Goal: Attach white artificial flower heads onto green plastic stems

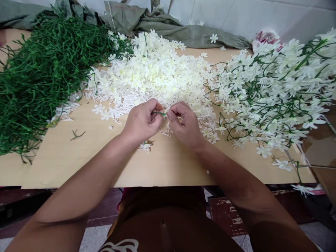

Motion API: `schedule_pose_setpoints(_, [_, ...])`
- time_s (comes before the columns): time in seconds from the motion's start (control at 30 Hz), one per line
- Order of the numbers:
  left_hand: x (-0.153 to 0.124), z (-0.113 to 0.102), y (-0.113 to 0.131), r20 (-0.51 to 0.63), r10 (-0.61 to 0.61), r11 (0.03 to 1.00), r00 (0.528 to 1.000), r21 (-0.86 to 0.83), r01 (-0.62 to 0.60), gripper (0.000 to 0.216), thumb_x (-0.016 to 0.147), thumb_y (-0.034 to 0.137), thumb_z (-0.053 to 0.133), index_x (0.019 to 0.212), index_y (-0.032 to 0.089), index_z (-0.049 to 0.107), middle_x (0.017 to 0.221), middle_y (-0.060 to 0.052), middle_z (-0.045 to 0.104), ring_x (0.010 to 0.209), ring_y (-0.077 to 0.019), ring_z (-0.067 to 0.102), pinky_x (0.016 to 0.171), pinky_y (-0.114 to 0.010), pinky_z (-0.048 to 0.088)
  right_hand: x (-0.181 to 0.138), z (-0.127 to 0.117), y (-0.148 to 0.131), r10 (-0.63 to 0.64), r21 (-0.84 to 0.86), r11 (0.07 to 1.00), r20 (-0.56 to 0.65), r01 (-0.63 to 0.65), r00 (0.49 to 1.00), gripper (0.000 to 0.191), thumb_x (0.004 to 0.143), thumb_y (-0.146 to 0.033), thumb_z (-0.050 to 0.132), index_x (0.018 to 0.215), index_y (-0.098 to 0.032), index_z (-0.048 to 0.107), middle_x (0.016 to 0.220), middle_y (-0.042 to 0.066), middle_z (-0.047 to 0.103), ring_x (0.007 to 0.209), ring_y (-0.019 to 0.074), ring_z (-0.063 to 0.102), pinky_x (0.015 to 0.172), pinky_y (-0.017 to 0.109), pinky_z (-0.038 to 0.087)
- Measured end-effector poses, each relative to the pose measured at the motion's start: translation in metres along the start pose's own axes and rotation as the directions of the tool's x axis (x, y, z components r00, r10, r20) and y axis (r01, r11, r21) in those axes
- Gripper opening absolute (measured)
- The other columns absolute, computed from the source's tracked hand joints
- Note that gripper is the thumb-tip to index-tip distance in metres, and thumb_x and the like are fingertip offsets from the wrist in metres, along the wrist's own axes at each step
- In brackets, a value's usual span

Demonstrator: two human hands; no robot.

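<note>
My left hand (143, 119) is closed in a pinch on a thin green artificial flower stem (159, 113), whose tip points to the right. Close beside it, my right hand (186, 125) pinches at that tip with thumb and forefinger. Whatever the right fingers grip is too small and too covered to make out. Just beyond both hands lies a heap of loose white artificial blossoms (157, 68), with thin white stalks at its near side. Partly behind my left wrist, a white flower (145, 146) rests on the board.
A large pile of green stems (52, 66) covers the left side. White flowers on green stems (278, 94) are heaped at the right, some overhanging the edge. A forked green piece (77, 135) lies on the cardboard (78, 157). Grey-green cloth (199, 35) runs along the back.
</note>
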State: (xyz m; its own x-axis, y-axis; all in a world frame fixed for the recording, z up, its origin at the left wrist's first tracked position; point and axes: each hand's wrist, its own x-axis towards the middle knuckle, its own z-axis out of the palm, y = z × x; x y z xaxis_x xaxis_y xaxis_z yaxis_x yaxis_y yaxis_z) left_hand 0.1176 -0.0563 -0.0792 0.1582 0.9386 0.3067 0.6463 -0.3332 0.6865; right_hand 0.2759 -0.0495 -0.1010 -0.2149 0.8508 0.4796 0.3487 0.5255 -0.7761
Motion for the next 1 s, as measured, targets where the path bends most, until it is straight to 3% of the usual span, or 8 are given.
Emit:
schedule_pose_setpoints(0.23, [0.002,-0.001,0.004,-0.007,0.018,1.0,1.0,0.013,-0.018,0.004,0.072,0.02,0.05,0.074,0.019,0.053,0.053,0.005,0.045,0.048,-0.0087,0.038,0.051,-0.024,0.033,0.004,-0.007,-0.003,0.121,0.224,0.965,0.082,-0.137,0.989,0.021,0.085,-0.023,0.057,0.066,-0.019,0.048,0.072,-0.001,0.048,0.071,0.0112,0.046,0.068,0.029,0.039])
schedule_pose_setpoints(0.43, [0.003,-0.005,0.002,0.031,0.015,0.999,0.999,-0.029,-0.014,0.006,0.071,0.017,0.049,0.075,0.019,0.052,0.053,0.006,0.044,0.048,-0.008,0.036,0.049,-0.023,0.032,0.006,-0.014,-0.005,0.351,0.437,0.79,0.252,-0.43,0.902,0.037,0.081,-0.055,0.063,0.075,-0.02,0.054,0.076,-0.002,0.052,0.068,0.0087,0.047,0.062,0.025,0.045])
schedule_pose_setpoints(0.5, [0.004,-0.006,0.0,0.069,0.013,0.997,0.998,-0.074,-0.007,0.007,0.069,0.017,0.048,0.075,0.019,0.052,0.054,0.006,0.044,0.047,-0.0071,0.035,0.048,-0.022,0.03,0.008,-0.016,-0.004,0.335,0.504,0.753,0.258,-0.422,0.906,0.038,0.079,-0.058,0.064,0.083,-0.021,0.056,0.082,-0.001,0.055,0.074,0.0093,0.052,0.069,0.025,0.049])
schedule_pose_setpoints(0.6, [0.004,-0.007,-0.001,0.116,0.017,0.991,0.993,-0.131,-0.002,0.008,0.068,0.017,0.048,0.075,0.018,0.052,0.055,0.005,0.045,0.048,-0.0066,0.035,0.047,-0.02,0.029,0.01,-0.018,-0.001,0.258,0.508,0.782,0.266,-0.363,0.929,0.039,0.075,-0.053,0.072,0.092,-0.021,0.058,0.088,0.0,0.059,0.078,0.009,0.055,0.074,0.025,0.05])
schedule_pose_setpoints(0.8, [0.004,-0.007,0.005,0.167,-0.059,0.963,0.984,-0.249,0.1,0.004,0.07,0.021,0.051,0.07,0.019,0.048,0.053,0.006,0.039,0.048,-0.0064,0.031,0.045,-0.02,0.027,0.01,-0.017,0.001,0.205,0.422,0.857,0.249,-0.297,0.946,0.041,0.073,-0.056,0.072,0.079,-0.018,0.058,0.072,-0.002,0.057,0.067,0.0085,0.051,0.063,0.025,0.045])
schedule_pose_setpoints(0.9, [0.005,-0.008,0.009,0.19,-0.083,0.942,0.978,-0.306,0.139,0.009,0.072,0.024,0.053,0.07,0.02,0.045,0.05,0.007,0.032,0.046,-0.0061,0.026,0.044,-0.02,0.025,0.01,-0.02,-0.001,0.212,0.433,0.847,0.258,-0.309,0.943,0.042,0.071,-0.056,0.074,0.075,-0.018,0.056,0.069,-0.002,0.055,0.063,0.0079,0.048,0.06,0.024,0.043])
schedule_pose_setpoints(1.0, [0.006,-0.009,0.011,0.198,-0.078,0.93,0.977,-0.339,0.143,0.011,0.074,0.026,0.055,0.071,0.02,0.047,0.052,0.006,0.037,0.047,-0.0068,0.032,0.045,-0.02,0.028,0.012,-0.025,-0.003,0.212,0.473,0.808,0.321,-0.351,0.923,0.04,0.071,-0.053,0.075,0.074,-0.018,0.056,0.068,-0.003,0.055,0.063,0.0076,0.049,0.06,0.024,0.044])
